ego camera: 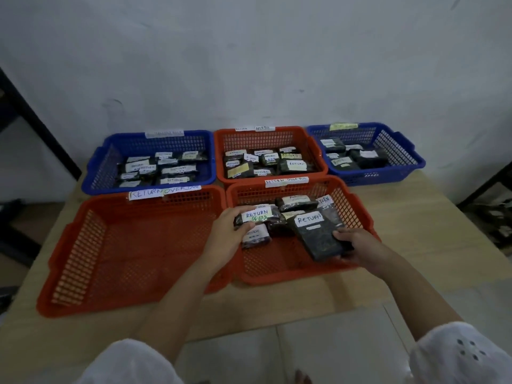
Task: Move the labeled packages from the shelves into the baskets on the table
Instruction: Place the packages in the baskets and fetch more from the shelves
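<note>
Presently we find both hands over the near-right orange basket (277, 273). The left hand (230, 235) pinches a labelled package (256, 217) just inside its left wall. The right hand (353, 243) grips a flat dark package (318, 238), long axis slanting from its front toward its back wall.

Perforated plastic baskets (133, 245); glossy wrapped packages (318, 236), paper labels (309, 219); matt wood table (415, 245).

Orange baskets (133, 245), blue baskets (149, 162), black packages (318, 236)
</note>
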A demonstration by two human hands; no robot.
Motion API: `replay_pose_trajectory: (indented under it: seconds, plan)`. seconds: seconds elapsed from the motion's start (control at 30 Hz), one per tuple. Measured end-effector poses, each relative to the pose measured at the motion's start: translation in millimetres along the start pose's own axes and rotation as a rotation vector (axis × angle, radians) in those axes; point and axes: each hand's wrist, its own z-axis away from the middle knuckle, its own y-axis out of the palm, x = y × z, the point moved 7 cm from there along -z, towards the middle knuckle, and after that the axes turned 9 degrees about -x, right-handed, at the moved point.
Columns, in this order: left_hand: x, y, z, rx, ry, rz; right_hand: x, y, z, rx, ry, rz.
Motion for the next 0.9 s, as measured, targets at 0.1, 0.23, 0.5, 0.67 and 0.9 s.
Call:
replay_pose_trajectory:
  seconds: [0.1, 0.23, 0.5, 0.67, 0.9]
  plan:
    - [-2, 17, 4, -0.05, -0.029, -0.009, 2, -17, -23, 0.028, 0.043, 0.14]
    - [-4, 37, 6, -0.106, -0.08, -0.047, -2, -32, -41, 0.083, 0.08, 0.331]
    - [-4, 70, 9, -0.087, -0.129, -0.035, -15, -25, -60, 0.085, 0.15, 0.275]
    - [3, 78, 6, -0.046, -0.141, -0.044, -21, -18, -63, 0.085, 0.132, 0.412]
    - [9, 79, 1, -0.016, -0.124, -0.057, -13, -3, -63, 0.133, -0.139, 0.878]
